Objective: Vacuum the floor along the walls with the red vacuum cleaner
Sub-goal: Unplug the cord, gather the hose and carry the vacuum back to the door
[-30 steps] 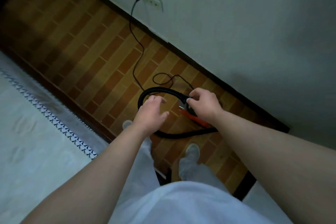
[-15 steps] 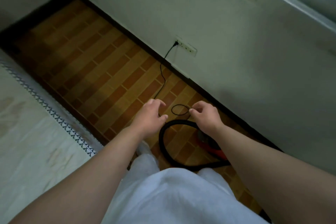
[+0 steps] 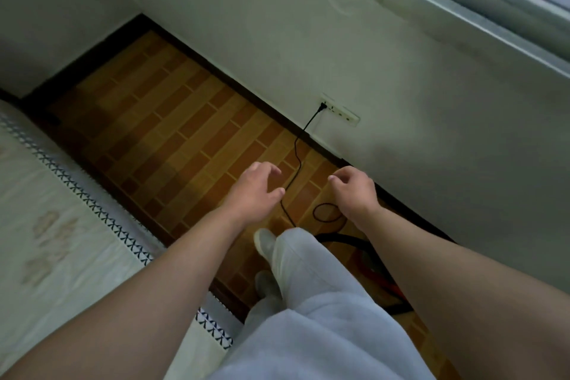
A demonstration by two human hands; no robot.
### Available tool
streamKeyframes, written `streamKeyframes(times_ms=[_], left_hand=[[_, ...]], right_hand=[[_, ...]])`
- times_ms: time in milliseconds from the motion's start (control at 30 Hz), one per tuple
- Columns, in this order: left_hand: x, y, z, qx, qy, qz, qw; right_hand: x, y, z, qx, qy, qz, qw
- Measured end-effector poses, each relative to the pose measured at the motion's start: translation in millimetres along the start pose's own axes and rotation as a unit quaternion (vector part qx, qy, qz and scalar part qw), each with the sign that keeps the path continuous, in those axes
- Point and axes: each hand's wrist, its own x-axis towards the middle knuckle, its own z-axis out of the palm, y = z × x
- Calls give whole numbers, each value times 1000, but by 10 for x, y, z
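A: L hand (image 3: 253, 191) grip?
B: Loose curl, holds nothing. Black cord (image 3: 296, 160) just right of it.
A: R hand (image 3: 354, 191)?
B: Loose, empty too. Red vacuum cleaner (image 3: 381, 282) w/ black hose (image 3: 339, 236) on floor (image 3: 172, 133) by wall (image 3: 431, 163), mostly hidden behind R forearm.

Cord (image 3: 297, 157) runs from wall outlet (image 3: 339, 109) across floor (image 3: 185, 139).
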Motion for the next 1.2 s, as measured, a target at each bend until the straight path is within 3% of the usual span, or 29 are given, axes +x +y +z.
streamKeyframes(times_ms=[367,767,1200], left_hand=[[1463,-1,-483,62,-54,-19,996],[2748,60,-630,94,-155,55,982],[4440,-207,-450,213,-320,126,915]], right_hand=[[1326,-570,262,124,-3,108,986],[2121,-819,539,184,44,221,957],[3316,-884,1178,263,127,322,901]])
